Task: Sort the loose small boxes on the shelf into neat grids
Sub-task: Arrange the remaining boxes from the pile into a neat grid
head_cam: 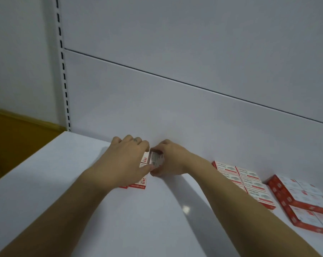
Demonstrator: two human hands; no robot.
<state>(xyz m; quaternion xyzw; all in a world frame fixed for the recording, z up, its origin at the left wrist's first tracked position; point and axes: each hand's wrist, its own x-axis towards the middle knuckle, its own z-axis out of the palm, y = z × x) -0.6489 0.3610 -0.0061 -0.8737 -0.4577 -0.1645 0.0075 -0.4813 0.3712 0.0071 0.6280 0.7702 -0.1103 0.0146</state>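
Left hand [127, 160] fingers curl over box grid [144, 179], bracing it; right hand [170, 158] fingers grip tilted loose box [157, 160] against grid's right side. I'd level it, then slide it flush.

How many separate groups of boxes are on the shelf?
3: one group under the left hand and right hand, partly hidden; a flat grid beside the right forearm; a stack at the right edge, cut off.
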